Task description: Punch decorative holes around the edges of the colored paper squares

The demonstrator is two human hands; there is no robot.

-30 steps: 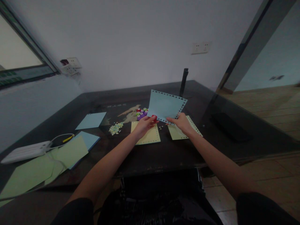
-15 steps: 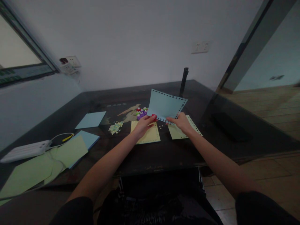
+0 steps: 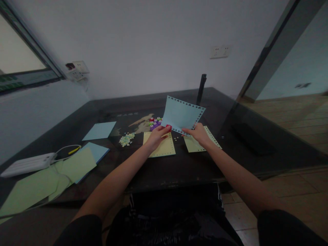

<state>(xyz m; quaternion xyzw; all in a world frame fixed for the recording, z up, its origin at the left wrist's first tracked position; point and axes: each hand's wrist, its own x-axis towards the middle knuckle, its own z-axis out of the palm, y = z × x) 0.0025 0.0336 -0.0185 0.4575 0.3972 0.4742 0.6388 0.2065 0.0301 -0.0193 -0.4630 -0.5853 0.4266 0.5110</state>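
A light blue sheet of paper (image 3: pixel 181 112) is held up off the table, tilted, with rows of small punched holes along several edges. My left hand (image 3: pixel 156 137) is closed around a small red craft punch (image 3: pixel 168 127) at the sheet's lower left corner. My right hand (image 3: pixel 197 134) pinches the lower right edge of the sheet between thumb and fingers. Beneath my hands lie a yellow sheet (image 3: pixel 164 147) and a pale green sheet (image 3: pixel 194 145), both with punched holes along their edges. Several purple, red and green punches (image 3: pixel 154 123) stand behind my left hand.
A pile of paper cut-outs (image 3: pixel 126 139) lies left of the yellow sheet. Farther left are a blue sheet (image 3: pixel 99 131), green sheets (image 3: pixel 79 165) and a white power strip (image 3: pixel 29 165) with a cable. A black upright post (image 3: pixel 201 89) stands behind the held sheet.
The held blue sheet has shifted very slightly, its upper left corner a little higher and to the right. Both hands keep their grip in nearly the same place.
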